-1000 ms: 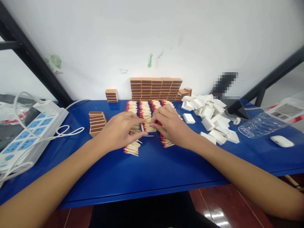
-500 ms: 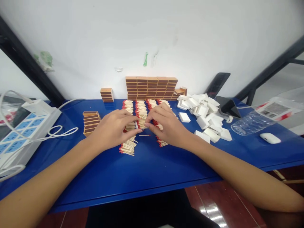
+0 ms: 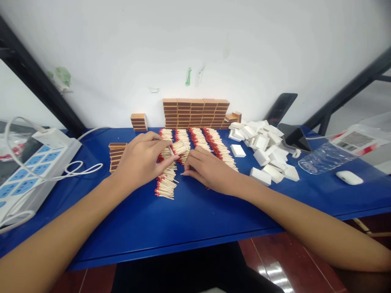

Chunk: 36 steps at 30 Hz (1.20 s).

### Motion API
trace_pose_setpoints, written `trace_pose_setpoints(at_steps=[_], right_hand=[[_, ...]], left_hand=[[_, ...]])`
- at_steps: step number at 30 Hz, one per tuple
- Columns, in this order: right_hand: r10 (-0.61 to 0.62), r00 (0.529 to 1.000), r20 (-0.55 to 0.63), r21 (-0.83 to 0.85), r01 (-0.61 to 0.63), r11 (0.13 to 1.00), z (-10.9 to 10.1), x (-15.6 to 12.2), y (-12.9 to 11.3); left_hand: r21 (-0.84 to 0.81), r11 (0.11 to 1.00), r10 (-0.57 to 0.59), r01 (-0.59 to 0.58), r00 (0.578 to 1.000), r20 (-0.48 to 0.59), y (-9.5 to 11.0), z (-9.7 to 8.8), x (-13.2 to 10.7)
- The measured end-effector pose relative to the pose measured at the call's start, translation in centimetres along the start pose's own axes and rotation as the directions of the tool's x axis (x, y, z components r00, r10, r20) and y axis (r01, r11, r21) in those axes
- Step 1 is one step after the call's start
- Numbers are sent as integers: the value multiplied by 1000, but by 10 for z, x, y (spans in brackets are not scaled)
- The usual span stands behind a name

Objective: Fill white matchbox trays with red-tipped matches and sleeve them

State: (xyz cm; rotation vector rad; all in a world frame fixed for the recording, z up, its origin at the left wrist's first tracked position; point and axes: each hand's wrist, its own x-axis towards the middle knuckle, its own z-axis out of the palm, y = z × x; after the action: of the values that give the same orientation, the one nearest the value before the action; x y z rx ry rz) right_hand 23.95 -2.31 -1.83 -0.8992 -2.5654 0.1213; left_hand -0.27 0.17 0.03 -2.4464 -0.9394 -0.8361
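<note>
My left hand [image 3: 141, 160] grips a small white matchbox tray [image 3: 171, 151] between thumb and fingers. Red-tipped matches [image 3: 179, 147] fill the tray, which is tilted above the rows. Just to the right, my right hand [image 3: 210, 167] is closed in a pinch near the table, with the pale end of a single match [image 3: 182, 174] showing at its fingertips. Rows of loose matches [image 3: 165, 188] lie under and behind both hands, heads mostly to the left. The right hand covers part of the rows on its side.
Brown matchboxes [image 3: 195, 114] form a wall at the back. Smaller stacks stand at left [image 3: 139, 122] and beside my left wrist [image 3: 117, 156]. White trays [image 3: 261, 142] are heaped at right, near a plastic bottle [image 3: 324, 158] and white case [image 3: 349, 177]. A power strip [image 3: 39, 162] lies left.
My right hand has moved slightly down toward the table and pinched the single match lying there. My left hand has raised the tray slightly, and its matches now show.
</note>
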Motion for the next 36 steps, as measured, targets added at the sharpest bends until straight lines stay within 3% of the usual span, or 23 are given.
trace_pose_setpoints(at_steps=[5,11,15,19,21,27,33,36], right_hand=[[127,989,-81,111,-118,987,-11,-1,8],[78,989,-129,148,-59,987,-20,-1,15],[188,968,-164,209,-152,966,-20,0,14],[366,925,-99,364,-308,879,-18,0,11],[392,919,-33,403,-347,847,-17,1,10],[233,967,-108,188,-210,959,-17,-1,22],[157,988,5,79,-157,984,-19,-4,31],[121,993,8,34,-121,992,-16,-4,30]], left_hand=[[-2,1000,1,-1,1000,2,-1,0,-1],[-2,1000,7,-7,1000,-9,-2,1,-1],[12,1000,22,-22,1000,-16,-2,1,-1],[40,999,9,-8,999,-32,-3,0,-1],[44,999,5,-4,999,-37,-3,0,-1],[35,999,8,-7,1000,-20,-3,1,-2],[30,999,16,-16,1000,-11,-3,1,-1],[30,999,31,-31,1000,-1,-3,1,-1]])
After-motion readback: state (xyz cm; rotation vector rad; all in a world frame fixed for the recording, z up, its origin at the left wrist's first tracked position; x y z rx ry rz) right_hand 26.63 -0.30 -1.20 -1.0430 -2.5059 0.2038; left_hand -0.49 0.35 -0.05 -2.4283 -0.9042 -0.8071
